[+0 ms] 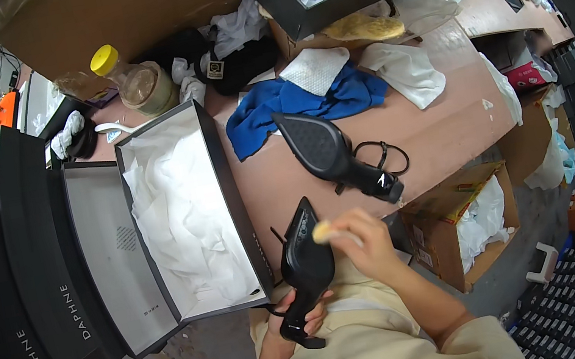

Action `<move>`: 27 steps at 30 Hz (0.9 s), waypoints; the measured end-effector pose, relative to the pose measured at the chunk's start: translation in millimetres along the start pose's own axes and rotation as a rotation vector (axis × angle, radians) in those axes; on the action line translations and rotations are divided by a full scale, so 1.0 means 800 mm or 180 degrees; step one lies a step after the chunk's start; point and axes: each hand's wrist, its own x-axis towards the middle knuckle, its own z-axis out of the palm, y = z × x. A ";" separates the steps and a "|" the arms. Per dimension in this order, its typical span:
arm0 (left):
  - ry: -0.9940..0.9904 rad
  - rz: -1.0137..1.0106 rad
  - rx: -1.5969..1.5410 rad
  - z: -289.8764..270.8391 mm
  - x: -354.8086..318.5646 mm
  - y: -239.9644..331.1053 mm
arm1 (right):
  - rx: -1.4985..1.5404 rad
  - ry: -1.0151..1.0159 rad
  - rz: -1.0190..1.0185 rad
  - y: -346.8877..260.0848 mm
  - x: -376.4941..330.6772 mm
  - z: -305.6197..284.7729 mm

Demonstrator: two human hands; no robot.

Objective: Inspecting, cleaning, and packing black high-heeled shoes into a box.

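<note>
- Pinkish surface [443, 144] takes up the mid. of the rm, w/ a bottle w/ yellow cap [147, 89] at its back L and an open carton [454, 250] down past its R edge.
- Held shoe [301, 265], black, heeled, is up off the surface, in front of the person's torso, sole toward the viewer; long axis runs nearly straight away from the body, toe at far end, leaning a touch R, heel nr the shirt.
- L grip [316, 314] is closed round the rear part, nr the heel, partly hidden behind the shoe; front half sticks out free beyond it.
- R grip [366, 242] is pinched narrow on a small yellowish pad [322, 232], poss. sponge; fingertips point L, toward the sole.
- Key relation: pad sits just beside the R edge of the sole's front half, so R grip is nearer the toe, L nearer the heel. Contact btwn pad & sole: can't tell.
- Second shoe [318, 147] lies sole-up on the surface, beyond R grip, toe to far L, heel to near R; no hand on it.
- Blue cloth [261, 115] lies just past that toe; open shoebox [228, 190] w/ white tissue [183, 221] is L of held shoe.
</note>
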 end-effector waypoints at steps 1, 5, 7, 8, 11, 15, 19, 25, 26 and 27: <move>-0.0125 0.0025 0.0011 -0.006 0.002 0.002 | 0.0225 -0.0205 -0.0019 0.000 -0.019 -0.007; -0.0286 0.0022 -0.0199 -0.008 0.002 -0.001 | 0.0046 -0.0235 -0.0032 0.003 -0.038 0.003; -0.0384 0.0013 -0.0332 -0.006 0.003 -0.001 | 0.0165 0.0232 0.0191 0.011 -0.014 0.011; -0.0293 0.0016 -0.0310 -0.002 0.002 -0.005 | 0.0219 0.0168 0.0170 0.009 -0.021 0.009; -0.0131 0.0043 -0.0138 0.004 0.000 0.000 | 0.0432 -0.0166 0.0009 -0.002 -0.050 0.008; -0.0184 -0.0003 -0.0113 -0.004 0.000 0.002 | 0.0087 -0.0190 0.0026 -0.001 -0.023 0.012; 0.0758 -0.0061 0.0744 0.038 -0.012 0.005 | -0.0543 0.0586 0.0281 -0.008 0.033 0.038; 0.1708 0.1748 0.2494 0.150 -0.084 -0.007 | -0.0820 0.0703 -0.0254 -0.095 -0.003 -0.044; 0.1878 0.2218 0.2848 0.160 -0.095 0.008 | -0.0953 0.0647 -0.0166 -0.098 -0.007 -0.064; 0.2157 0.2743 0.3190 0.170 -0.110 0.015 | -0.1107 0.0424 -0.0107 -0.095 -0.005 -0.080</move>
